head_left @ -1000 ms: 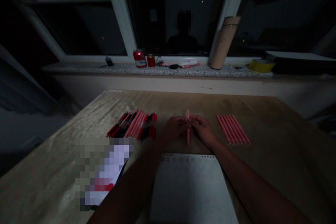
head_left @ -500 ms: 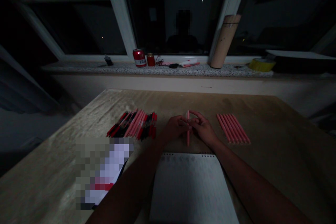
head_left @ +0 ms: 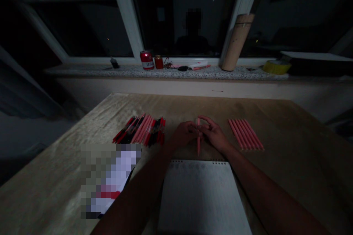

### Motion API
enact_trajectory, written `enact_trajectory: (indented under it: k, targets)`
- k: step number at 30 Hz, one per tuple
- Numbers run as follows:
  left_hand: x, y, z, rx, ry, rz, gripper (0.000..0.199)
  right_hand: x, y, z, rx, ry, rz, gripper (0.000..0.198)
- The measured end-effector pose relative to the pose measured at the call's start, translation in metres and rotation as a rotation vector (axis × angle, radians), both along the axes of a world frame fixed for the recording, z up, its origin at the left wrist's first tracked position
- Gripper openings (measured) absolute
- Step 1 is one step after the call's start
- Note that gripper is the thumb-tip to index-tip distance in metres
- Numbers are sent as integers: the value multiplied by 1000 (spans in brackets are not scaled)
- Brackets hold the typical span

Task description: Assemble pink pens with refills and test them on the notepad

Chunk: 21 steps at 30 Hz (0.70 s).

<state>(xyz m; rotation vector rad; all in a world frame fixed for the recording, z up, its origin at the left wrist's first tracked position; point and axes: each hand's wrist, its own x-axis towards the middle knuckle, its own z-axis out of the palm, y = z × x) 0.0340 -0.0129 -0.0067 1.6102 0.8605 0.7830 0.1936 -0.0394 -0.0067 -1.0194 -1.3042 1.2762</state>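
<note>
A pink pen [head_left: 198,148] points lengthwise away from me between my hands, just beyond the spiral notebook [head_left: 202,198]. My left hand [head_left: 184,134] pinches it from the left near its middle. From the other side, the fingers of my right hand [head_left: 213,134] close on the same pen, with the index finger reaching towards its far end. Fingertips hide the pen's middle. To the right lies a neat row of several pink pens [head_left: 245,134]. On the left is a bunch of red, black and pink pens [head_left: 140,130].
A blurred-out flat object [head_left: 118,176] lies left of my left forearm. Along the windowsill [head_left: 132,72] stand a red can [head_left: 147,60], a small red jar [head_left: 159,62], a tall tan cylinder [head_left: 237,44] and a yellow tape roll [head_left: 276,67].
The pen's near end has slid slightly towards me and now looks more pointed. Both hands keep nearly the same place and grip.
</note>
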Motion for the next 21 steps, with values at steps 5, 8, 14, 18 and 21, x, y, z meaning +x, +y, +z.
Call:
enact_trajectory:
  k: [5, 8, 14, 18, 21]
  targets:
    - [1, -2, 4, -24, -1, -7, 37, 0, 0, 0, -7, -5, -3, 46]
    - [1, -3, 7, -21, 0, 8, 37, 0, 0, 1, -14, -8, -2, 48]
    - [1, -2, 5, -51, -18, 1, 38, -1, -1, 4, -18, -12, -13, 51]
    - [2, -1, 2, -47, -35, -8, 38, -1, -2, 5, -24, -23, -18, 52]
    - [1, -1, 2, -29, 5, 14, 39, -1, -1, 5, -34, -11, -10, 48]
